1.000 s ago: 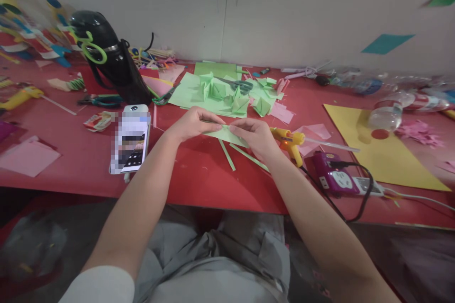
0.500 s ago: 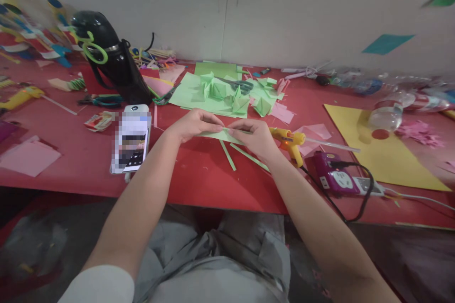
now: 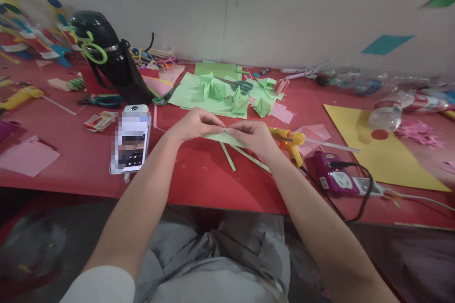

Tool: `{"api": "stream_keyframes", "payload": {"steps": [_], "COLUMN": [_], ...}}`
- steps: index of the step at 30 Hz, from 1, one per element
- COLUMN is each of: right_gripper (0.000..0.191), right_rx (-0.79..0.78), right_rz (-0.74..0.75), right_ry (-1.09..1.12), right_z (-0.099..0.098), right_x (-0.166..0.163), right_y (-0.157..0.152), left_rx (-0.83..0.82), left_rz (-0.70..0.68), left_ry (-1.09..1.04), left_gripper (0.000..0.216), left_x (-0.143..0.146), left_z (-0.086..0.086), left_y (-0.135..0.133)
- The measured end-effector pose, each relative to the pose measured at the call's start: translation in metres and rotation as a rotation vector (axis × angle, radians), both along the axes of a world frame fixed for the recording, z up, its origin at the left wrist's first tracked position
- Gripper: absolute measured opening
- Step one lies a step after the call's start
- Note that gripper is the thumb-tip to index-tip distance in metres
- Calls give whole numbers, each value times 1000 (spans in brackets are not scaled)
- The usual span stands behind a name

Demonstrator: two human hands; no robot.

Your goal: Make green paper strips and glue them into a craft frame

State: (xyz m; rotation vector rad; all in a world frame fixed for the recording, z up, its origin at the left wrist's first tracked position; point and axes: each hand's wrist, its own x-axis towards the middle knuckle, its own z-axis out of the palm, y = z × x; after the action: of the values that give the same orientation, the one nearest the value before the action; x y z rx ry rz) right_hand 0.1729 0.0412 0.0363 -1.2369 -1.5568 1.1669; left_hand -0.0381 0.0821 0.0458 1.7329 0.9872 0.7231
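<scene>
A light green sheet of paper is pinched between my two hands above the red table. My left hand has its thumb and fingers closed on the paper's upper left edge. From the other side, my right hand grips it, its fingertips nearly meeting the left ones. The hands partly cover the sheet, so its folds are hard to make out. Below it lie two narrow green paper strips. Folded green paper pieces rest on green sheets just beyond, with scissors among them.
A yellow glue gun lies right beside my right hand, near a purple socket adapter with a black cord. On the left are a phone and a black bottle. Yellow paper and plastic bottles occupy the right.
Both hands stay almost in place, still pinching the green paper. The sheet's left end has shifted slightly to the right and its tilt has changed a little.
</scene>
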Motion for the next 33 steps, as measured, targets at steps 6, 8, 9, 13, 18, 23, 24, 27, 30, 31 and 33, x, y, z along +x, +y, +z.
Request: {"api": "stream_keyframes", "payload": {"steps": [6, 8, 9, 13, 18, 23, 24, 27, 30, 31, 33], "right_gripper": [28, 29, 29, 29, 27, 29, 29, 31, 31, 31, 32], "right_rx": [-17, -30, -35, -52, -66, -75, -82, -107, -131, -137, -146], "right_rz": [-3, -9, -9, -8, -23, -21, -17, -2, 16, 20, 26], "right_ry": [26, 39, 44, 74, 115, 132, 139, 165, 179, 181, 183], "right_z": [2, 2, 2, 1, 0, -1, -2, -3, -4, -4, -4], "right_x": [-1, -1, -1, 0, -1, -2, -2, -1, -1, -1, -2], "right_y": [-1, -1, -1, 0, 0, 1, 1, 1, 1, 1, 1], "left_rx": [-17, -32, -39, -52, -45, -68, -69, -63, -73, -80, -92], "left_rz": [-28, -40, -42, -42, -31, -25, -25, -35, -46, -47, -46], "left_ry": [36, 47, 45, 14, 5, -30, -33, -30, -29, -27, -23], "left_gripper": [34, 36, 36, 35, 32, 29, 29, 29, 29, 29, 30], "left_x": [-4, -5, -5, -3, -1, 0, 0, -1, -1, -1, 0], "left_z": [2, 1, 1, -1, -3, -3, -3, -2, 0, 1, 2], "left_y": [0, 1, 1, 2, 2, 2, 2, 1, 0, 0, -1]}}
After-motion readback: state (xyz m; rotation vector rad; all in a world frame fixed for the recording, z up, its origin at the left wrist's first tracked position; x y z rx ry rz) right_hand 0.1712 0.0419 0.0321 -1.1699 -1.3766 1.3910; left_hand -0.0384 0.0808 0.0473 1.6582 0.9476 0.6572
